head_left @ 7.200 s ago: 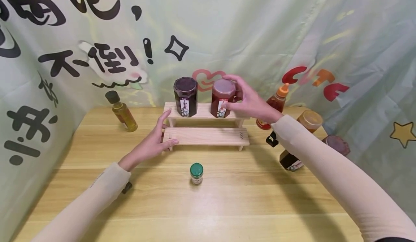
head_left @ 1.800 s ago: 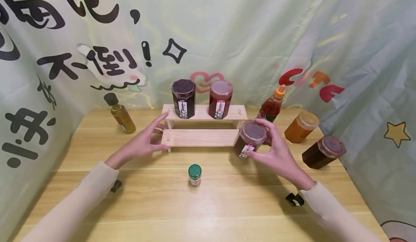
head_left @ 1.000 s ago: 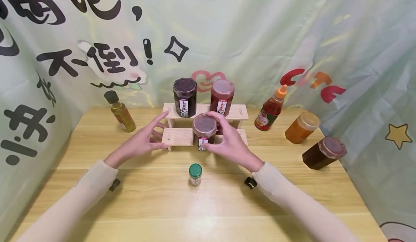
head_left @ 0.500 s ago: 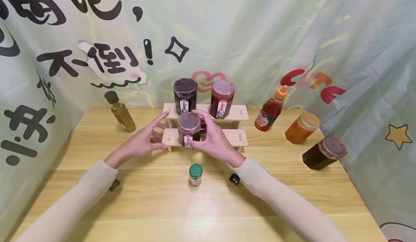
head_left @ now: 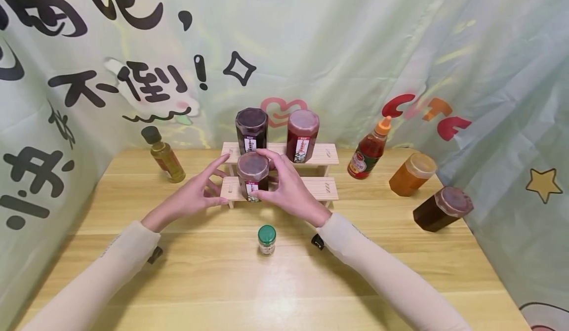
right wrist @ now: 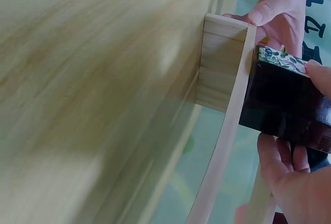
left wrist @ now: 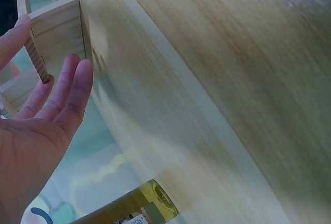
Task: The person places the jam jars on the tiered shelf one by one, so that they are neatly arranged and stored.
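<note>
My right hand holds an octagonal dark jar with a mauve lid, thumb over its label, at the left part of the wooden rack's lower shelf. In the right wrist view the jar's base is right at the shelf board. My left hand grips the rack's left end, thumb and a fingertip at opposite edges of the lower board. Behind, the upper shelf bears a purple-black jar at left and a red jar at right.
A small green-capped shaker stands in front of the rack. An oil bottle is at left. On the right are a red sauce bottle, an amber jar and another dark jar. A printed curtain hangs behind.
The right hand let go of the red jar on the upper shelf, picked up a dark jar at right and slid it leftward over the lower shelf. The left hand stays at the rack's end.
</note>
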